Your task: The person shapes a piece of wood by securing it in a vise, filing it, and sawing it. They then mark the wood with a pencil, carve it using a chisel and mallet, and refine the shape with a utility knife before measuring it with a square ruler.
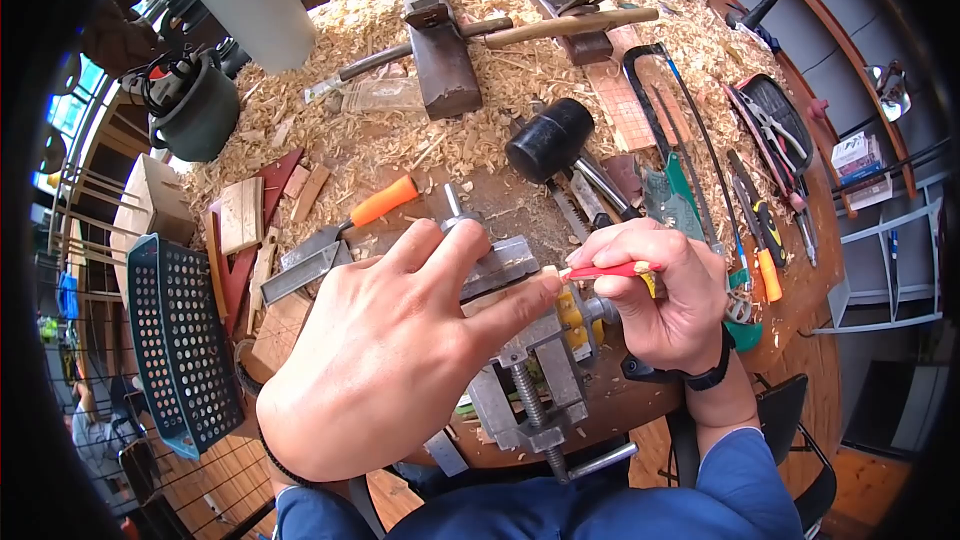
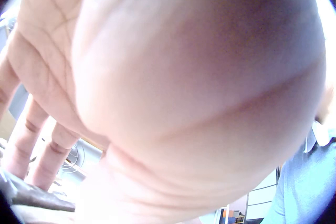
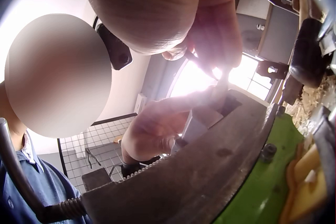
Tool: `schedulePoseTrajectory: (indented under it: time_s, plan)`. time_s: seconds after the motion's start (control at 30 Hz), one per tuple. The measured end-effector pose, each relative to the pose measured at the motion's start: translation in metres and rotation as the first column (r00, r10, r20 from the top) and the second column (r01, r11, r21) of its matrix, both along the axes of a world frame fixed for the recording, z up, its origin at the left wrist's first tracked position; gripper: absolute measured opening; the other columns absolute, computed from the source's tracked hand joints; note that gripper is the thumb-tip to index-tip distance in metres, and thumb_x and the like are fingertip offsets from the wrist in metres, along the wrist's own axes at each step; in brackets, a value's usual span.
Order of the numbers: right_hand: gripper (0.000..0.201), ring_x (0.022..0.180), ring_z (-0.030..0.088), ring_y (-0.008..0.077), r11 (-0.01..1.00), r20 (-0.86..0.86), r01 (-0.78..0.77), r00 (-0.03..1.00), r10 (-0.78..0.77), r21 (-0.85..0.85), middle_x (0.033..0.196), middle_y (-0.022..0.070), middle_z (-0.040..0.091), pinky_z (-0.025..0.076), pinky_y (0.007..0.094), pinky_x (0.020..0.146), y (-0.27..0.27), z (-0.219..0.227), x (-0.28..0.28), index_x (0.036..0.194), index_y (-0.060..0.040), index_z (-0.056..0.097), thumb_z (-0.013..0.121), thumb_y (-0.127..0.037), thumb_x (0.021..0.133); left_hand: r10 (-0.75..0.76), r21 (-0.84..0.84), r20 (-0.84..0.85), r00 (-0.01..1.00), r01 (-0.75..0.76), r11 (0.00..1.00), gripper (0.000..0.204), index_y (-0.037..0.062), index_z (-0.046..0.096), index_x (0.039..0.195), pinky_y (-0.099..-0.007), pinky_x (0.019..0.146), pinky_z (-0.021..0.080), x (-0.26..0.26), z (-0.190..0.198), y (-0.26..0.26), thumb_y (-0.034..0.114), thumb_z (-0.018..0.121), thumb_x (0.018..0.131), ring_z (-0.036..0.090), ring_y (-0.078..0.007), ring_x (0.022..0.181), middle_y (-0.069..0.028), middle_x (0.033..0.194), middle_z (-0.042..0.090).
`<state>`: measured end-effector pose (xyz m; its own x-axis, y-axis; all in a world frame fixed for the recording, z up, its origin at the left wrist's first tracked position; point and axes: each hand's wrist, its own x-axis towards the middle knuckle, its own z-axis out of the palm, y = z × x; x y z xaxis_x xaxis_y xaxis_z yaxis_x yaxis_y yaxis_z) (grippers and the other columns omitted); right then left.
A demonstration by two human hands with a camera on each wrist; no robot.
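Note:
My right hand (image 1: 655,285) pinches a red pencil (image 1: 615,270), its sharpened tip pointing left at a small pale piece of wood (image 1: 550,277). Spread over a metal vise (image 1: 500,412), my left hand (image 1: 390,345) reaches its straight index finger to that wood, the fingertip right by the pencil tip. Its other fingers lie over the far side of the vise. From the left wrist, the palm (image 2: 50,50) fills much of the view, fingers extended. In the right wrist view, the vise jaw (image 3: 184,171) runs below both hands; the left thumb is mostly hidden.
Past the vise lie a black mallet (image 1: 550,140), an orange-handled tool (image 1: 385,202), a green-handled saw (image 1: 683,195) and pliers (image 1: 770,125). Wooden planes (image 1: 440,65) sit among wood shavings (image 1: 350,30). A perforated basket (image 1: 185,340) stands at the left edge.

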<state>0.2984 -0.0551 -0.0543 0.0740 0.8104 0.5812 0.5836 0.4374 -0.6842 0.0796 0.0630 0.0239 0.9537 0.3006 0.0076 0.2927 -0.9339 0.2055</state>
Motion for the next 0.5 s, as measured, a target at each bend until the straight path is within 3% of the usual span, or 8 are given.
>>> schedulePoseTrajectory:
  time_s: [0.5]
  plan:
    - [0.021,0.080,0.077,0.0279,0.998,0.030,0.007,1.000,-0.009,0.069,0.092,0.0165,0.075,0.061,0.0360,0.071,0.0007,-0.0050,-0.0013,0.108,-0.0007,0.062,0.075,-0.016,0.101,0.001,-0.033,-0.048,0.999,-0.002,0.999,0.067,0.0371,0.072,0.141,-0.0433,0.073,0.058,0.0017,0.0025,0.0006,0.018,0.084,0.078,0.066,-0.0293,0.104,-0.0082,0.116,0.063]
